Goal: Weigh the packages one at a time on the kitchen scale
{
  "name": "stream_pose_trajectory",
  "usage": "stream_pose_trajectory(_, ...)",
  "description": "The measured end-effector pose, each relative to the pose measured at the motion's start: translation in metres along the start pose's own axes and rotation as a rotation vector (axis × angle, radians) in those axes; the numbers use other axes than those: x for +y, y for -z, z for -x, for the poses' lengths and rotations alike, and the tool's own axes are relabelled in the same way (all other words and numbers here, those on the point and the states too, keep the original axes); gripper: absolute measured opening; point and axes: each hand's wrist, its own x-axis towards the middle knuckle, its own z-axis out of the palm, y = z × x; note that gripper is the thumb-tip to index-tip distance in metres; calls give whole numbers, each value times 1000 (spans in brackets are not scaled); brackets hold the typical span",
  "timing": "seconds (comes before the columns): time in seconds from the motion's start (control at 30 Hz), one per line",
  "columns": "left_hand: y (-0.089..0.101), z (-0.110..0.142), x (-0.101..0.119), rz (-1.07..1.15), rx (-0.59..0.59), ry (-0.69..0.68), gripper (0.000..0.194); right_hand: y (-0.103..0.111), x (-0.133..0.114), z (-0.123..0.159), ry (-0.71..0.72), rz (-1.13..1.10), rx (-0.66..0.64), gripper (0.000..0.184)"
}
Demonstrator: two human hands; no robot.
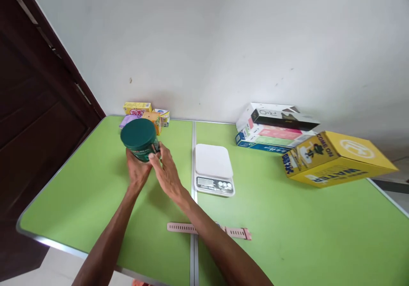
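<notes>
Above the bench (287,222), I hold a green tub (139,133), left hand (138,171) cupped beneath, fingertips hidden, right hand (169,175) clasping its side between thumb (153,158) and fingers (164,151).

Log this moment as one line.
left hand: under green jar; right hand: at jar's side; white scale: on green table; pink strap: partly behind right forearm

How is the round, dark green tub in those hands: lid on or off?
On: the flat, dark green lid covers the tub, with no opening showing.
</notes>
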Motion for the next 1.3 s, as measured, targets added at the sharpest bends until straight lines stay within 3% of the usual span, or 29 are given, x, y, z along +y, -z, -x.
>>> stream_pose_trajectory(0.13,-45,35,41,187,-150,-30,80,64,-9,29,-32,33,176,74)
stream_pose_trajectory(0.27,-95,66,61,274,-271,-31,76,116,-1,48,-45,88,329,72)
stream_pose_trajectory(0.37,-122,81,63,233,-304,-11,76,140,11,53,-82,120,383,74)
stream_pose_trajectory(0.5,-139,89,57,165,-315,-19,75,153,26,54,-101,128,430,76)
stream_pose_trajectory(0.93,-144,87,41,76,-394,-92,89,164,36,57,-82,28,366,76)
stream_pose_trajectory(1.13,-120,79,28,112,-454,-162,118,187,41,73,-91,83,527,73)
stream_pose_trajectory(1.3,-94,76,0,209,-456,-10,100,217,71,86,-156,221,657,73)
